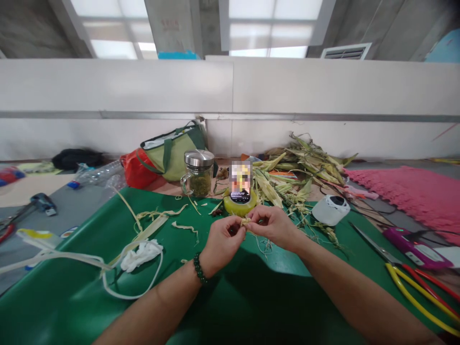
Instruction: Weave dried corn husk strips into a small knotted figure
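Note:
A small pale-yellow knotted piece of corn husk (246, 221) is pinched between my two hands over the green mat (215, 306). My left hand (224, 238), with a dark green bead bracelet at the wrist, grips it from the left, thumb and fingers together. From the right, my right hand (272, 225) pinches the same piece with thumb and forefinger. Part of the husk is hidden by the fingertips. Just beyond the hands a phone (240, 184) leans upright at a yellow roll of tape (240, 206). Thin pale strands lie beneath my right hand.
Corn husks (309, 160) are heaped at the back right. A lidded glass mug (199, 175) and a green bag (172, 148) stand at the back left. Large scissors (391, 261), a white roll (331, 211) and a purple device (417, 248) lie right; crumpled white tissue (142, 255) lies left.

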`<move>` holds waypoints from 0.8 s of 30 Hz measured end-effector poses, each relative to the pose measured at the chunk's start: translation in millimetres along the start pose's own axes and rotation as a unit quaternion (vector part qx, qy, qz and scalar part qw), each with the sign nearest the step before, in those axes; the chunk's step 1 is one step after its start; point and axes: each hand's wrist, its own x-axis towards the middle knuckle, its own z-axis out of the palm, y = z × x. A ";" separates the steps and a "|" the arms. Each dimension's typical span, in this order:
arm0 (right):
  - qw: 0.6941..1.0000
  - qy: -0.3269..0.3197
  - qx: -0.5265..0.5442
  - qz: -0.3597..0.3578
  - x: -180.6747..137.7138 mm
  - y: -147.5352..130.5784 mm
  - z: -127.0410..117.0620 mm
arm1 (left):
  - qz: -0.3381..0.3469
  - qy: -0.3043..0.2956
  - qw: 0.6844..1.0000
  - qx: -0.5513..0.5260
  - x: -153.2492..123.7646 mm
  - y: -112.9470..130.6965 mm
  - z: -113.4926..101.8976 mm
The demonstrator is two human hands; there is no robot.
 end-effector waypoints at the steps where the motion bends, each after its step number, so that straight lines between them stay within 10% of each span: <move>1: 1.000 0.000 0.004 0.002 0.1 -0.6 -0.4 | 0.000 0.001 1.000 0.002 -0.4 -0.7 0.7; 16: 0.981 -0.025 0.169 0.095 5.0 2.3 6.8 | 0.055 0.005 0.994 0.099 -7.7 -2.9 4.6; 24: 0.984 0.022 0.172 0.044 3.0 -1.6 4.0 | -0.060 0.000 0.988 -0.145 0.0 -0.7 1.4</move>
